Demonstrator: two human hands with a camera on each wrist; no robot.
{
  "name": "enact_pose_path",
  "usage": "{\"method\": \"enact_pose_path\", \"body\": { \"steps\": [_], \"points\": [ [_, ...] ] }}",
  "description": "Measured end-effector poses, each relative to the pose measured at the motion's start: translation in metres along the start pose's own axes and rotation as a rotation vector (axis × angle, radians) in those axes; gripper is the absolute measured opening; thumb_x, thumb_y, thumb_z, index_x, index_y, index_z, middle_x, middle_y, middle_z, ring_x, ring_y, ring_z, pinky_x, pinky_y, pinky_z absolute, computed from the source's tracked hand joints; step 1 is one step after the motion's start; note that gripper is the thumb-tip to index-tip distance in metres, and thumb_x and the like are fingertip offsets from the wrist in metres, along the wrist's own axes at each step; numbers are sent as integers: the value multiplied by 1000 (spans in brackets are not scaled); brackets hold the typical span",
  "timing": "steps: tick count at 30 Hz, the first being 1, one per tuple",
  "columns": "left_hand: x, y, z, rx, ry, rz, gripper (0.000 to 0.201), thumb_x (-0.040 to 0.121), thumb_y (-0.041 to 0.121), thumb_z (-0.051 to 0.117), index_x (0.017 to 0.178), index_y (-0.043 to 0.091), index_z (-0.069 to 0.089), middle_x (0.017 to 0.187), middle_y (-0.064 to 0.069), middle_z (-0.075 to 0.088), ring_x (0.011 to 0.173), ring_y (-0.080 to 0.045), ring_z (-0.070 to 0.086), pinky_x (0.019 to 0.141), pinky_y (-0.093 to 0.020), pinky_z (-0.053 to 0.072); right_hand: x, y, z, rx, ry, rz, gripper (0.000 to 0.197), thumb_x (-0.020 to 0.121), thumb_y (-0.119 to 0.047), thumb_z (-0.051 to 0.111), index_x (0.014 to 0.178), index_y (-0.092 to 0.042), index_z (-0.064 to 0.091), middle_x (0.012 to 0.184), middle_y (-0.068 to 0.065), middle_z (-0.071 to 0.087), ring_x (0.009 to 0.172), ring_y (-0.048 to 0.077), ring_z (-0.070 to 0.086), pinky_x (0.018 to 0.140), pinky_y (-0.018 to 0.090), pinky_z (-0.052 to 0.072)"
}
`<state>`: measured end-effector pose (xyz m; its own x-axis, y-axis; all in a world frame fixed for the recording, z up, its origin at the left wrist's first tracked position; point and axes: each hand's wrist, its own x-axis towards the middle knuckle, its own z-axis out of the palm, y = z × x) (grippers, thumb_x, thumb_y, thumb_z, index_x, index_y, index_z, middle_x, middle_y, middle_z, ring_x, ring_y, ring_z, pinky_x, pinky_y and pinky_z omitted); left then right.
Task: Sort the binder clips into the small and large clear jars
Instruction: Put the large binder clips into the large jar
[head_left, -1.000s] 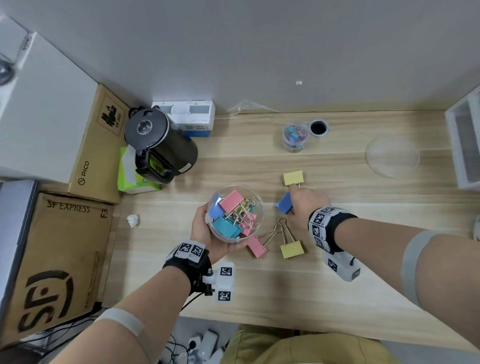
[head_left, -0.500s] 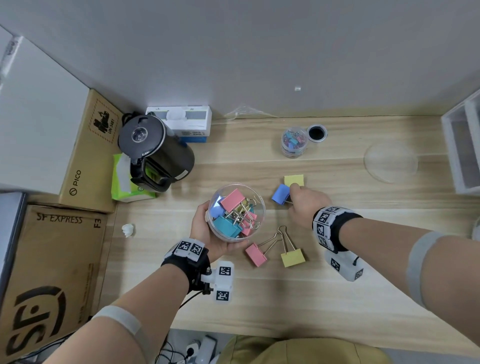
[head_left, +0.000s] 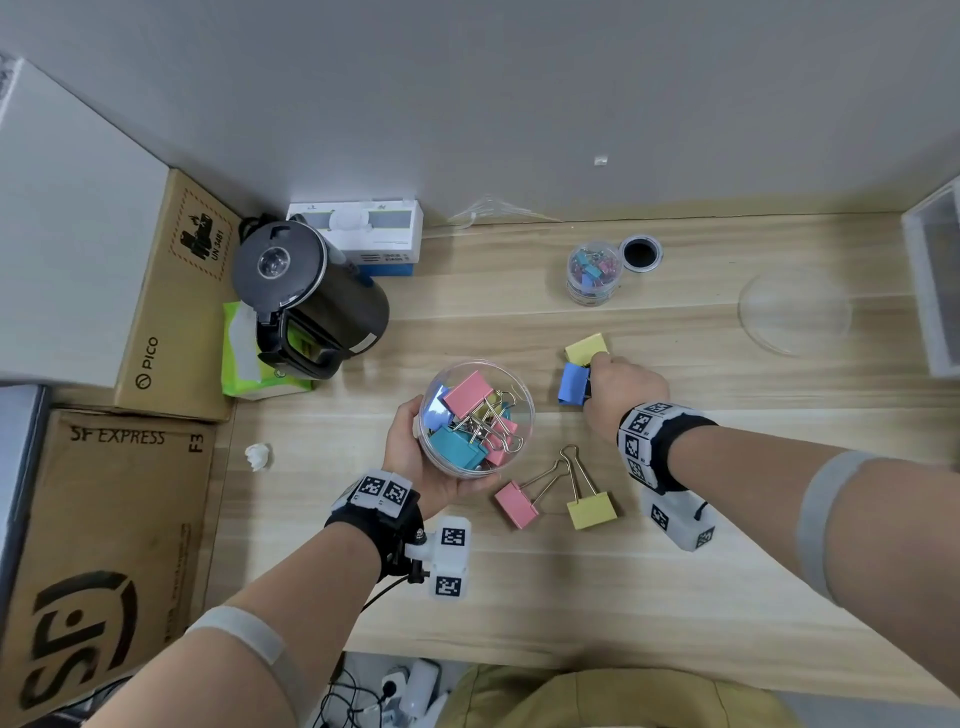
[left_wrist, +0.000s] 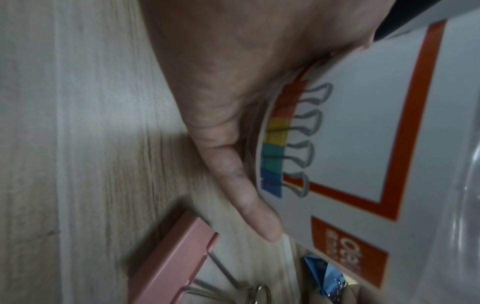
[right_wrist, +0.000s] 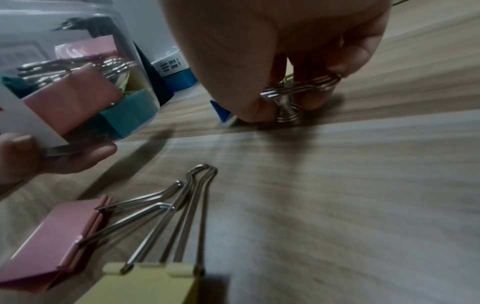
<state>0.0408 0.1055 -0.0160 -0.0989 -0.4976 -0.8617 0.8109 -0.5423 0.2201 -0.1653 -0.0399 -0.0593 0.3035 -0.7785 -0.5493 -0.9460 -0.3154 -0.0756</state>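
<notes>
My left hand (head_left: 415, 457) grips the large clear jar (head_left: 475, 418), tilted and holding several big pink, blue, teal and yellow binder clips. The jar's white label (left_wrist: 363, 127) fills the left wrist view. My right hand (head_left: 621, 395) pinches the wire handles (right_wrist: 298, 90) of a blue binder clip (head_left: 573, 383) on the desk. A yellow clip (head_left: 586, 348) lies just behind it. A pink clip (head_left: 515, 503) and another yellow clip (head_left: 591, 509) lie near the jar. The small clear jar (head_left: 593, 273), holding several small clips, stands at the back.
A black kettle (head_left: 306, 296), a green tissue pack (head_left: 249, 358) and cardboard boxes (head_left: 171, 312) crowd the left side. The small jar's black lid (head_left: 640, 253) and a clear round lid (head_left: 795, 312) lie at the back right. A white rack (head_left: 935, 280) stands at the right edge.
My right hand has closed on the blue clip's handles and shifted it slightly on the desk. The left hand keeps holding the large jar in place.
</notes>
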Motion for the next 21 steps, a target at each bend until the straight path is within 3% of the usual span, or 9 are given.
{"method": "enact_pose_path", "body": {
  "steps": [3,5,9,12,16,19,21],
  "points": [
    [1,0,4,29,3,2,73,79,62,54,129,11,68,128,-22,69,99,-42,73,74,-50,62,-4,7,-4,39,-33,-59,29,90,-21,52,115,-12,41,107,4,59,77,26,51,65,32,40],
    [3,-1,6,23,-5,-1,71,83,62,52,129,11,69,129,-23,68,102,-44,72,79,-51,61,-6,13,-8,106,-43,-96,28,91,-23,50,114,-12,40,106,5,58,78,28,51,66,33,40],
    [6,-3,11,45,-13,-3,71,87,64,49,132,11,67,132,-23,67,111,-45,67,98,-54,49,-14,24,-19,259,-46,-147,21,93,-23,45,109,-15,35,95,5,55,80,30,53,67,35,42],
    [8,-4,16,71,-24,-1,73,89,65,45,134,12,65,132,-23,66,108,-45,69,90,-51,52,-23,32,-29,361,-40,-145,14,93,-22,40,104,-18,32,85,4,55,77,30,56,70,40,47],
    [6,-5,28,60,-51,17,76,86,68,51,134,11,66,134,-23,65,108,-44,68,86,-50,54,-38,41,-49,475,76,-238,11,94,-22,40,97,-21,29,74,4,53,68,30,53,63,40,43],
    [5,-5,34,62,-30,35,80,82,69,56,138,12,63,138,-22,63,111,-43,65,80,-49,59,-49,37,-76,553,161,-393,18,91,-23,41,106,-26,30,80,3,59,68,30,55,64,44,47],
    [4,-7,38,79,-12,32,80,83,70,55,135,11,65,136,-21,65,115,-42,63,79,-49,60,-57,29,-96,541,156,-499,23,93,-20,41,115,-23,37,91,0,62,74,24,55,66,37,43]
  ]
}}
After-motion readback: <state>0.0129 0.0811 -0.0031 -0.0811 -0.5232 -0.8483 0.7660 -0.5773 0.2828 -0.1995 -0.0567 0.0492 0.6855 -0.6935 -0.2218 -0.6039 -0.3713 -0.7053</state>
